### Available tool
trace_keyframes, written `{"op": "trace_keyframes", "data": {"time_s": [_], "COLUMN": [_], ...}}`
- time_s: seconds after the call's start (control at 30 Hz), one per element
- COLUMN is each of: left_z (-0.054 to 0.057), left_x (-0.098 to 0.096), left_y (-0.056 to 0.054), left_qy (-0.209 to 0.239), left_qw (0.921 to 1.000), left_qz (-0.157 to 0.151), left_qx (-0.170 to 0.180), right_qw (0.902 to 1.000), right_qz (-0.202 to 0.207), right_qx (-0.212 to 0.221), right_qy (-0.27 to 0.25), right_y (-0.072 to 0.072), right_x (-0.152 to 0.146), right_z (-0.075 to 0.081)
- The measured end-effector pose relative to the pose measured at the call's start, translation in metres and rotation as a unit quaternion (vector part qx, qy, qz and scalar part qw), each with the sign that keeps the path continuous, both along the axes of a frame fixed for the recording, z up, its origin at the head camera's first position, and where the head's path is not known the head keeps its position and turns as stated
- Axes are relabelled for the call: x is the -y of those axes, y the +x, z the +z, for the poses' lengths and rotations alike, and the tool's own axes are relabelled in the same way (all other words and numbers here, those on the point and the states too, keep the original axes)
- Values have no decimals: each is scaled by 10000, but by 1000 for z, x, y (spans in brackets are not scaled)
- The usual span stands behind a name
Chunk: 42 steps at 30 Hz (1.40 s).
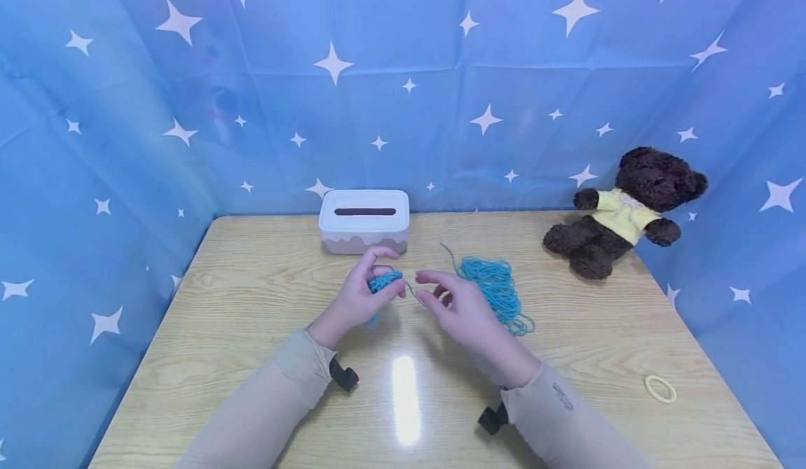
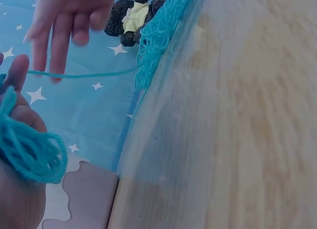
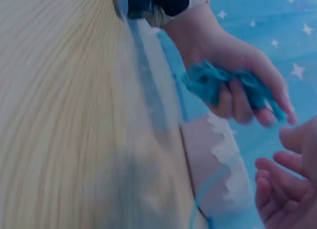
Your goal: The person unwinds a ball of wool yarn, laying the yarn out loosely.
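Observation:
My left hand [image 1: 354, 302] grips a small looped bundle of turquoise yarn [image 1: 385, 281] above the middle of the table. In the right wrist view its fingers curl round the bundle [image 3: 210, 83], and loops stick out on both sides of the palm. From it a single strand [image 2: 99, 75] runs toward a loose heap of the same yarn [image 1: 494, 283] on the table. My right hand [image 1: 464, 309] hovers just right of the bundle, its fingers loosely extended and thumb apart. The strand passes right at its fingertips in the left wrist view.
A white tissue box [image 1: 364, 222] with a slotted lid stands at the back, beyond my left hand. A dark brown teddy bear [image 1: 620, 210] in a yellow shirt sits at the back right. One pale yellow ring [image 1: 660, 389] lies near the right edge of the table [image 1: 264, 273].

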<state>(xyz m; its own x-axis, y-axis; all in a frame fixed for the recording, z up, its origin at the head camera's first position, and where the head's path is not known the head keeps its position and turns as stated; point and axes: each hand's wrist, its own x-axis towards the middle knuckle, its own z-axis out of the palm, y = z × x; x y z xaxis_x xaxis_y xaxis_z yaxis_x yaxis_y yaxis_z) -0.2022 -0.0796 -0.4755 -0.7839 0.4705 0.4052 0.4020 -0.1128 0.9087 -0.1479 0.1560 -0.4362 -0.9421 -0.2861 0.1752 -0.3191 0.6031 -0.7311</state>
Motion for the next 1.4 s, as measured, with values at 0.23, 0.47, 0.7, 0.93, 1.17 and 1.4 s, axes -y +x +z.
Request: {"op": "trace_keyframes", "data": {"time_s": [0.23, 0.47, 0.7, 0.93, 1.17, 1.4], "left_z": [0, -1, 2, 2, -1, 4], "left_x": [-1, -1, 4, 5, 3, 6], "left_y": [1, 0, 1, 1, 1, 1], "left_qy": [-629, -646, -795, -798, -763, -665], "left_qw": [9968, 9925, 9958, 9960, 9953, 9964], "left_qz": [451, 1024, 436, 248, 242, 512], "left_qx": [-202, -155, -122, -315, -551, -149], "right_qw": [9990, 9977, 9967, 9915, 9849, 9904], "right_qz": [-241, -340, -425, -334, -181, -325], "right_qx": [-44, -212, -655, -1259, -1720, -1283], "right_qy": [-376, -547, -237, 37, 32, -389], "right_y": [-8, -6, -4, -2, 0, 2], "right_x": [24, 26, 20, 12, 14, 8], "right_z": [-7, -7, -3, 1, -2, 3]}}
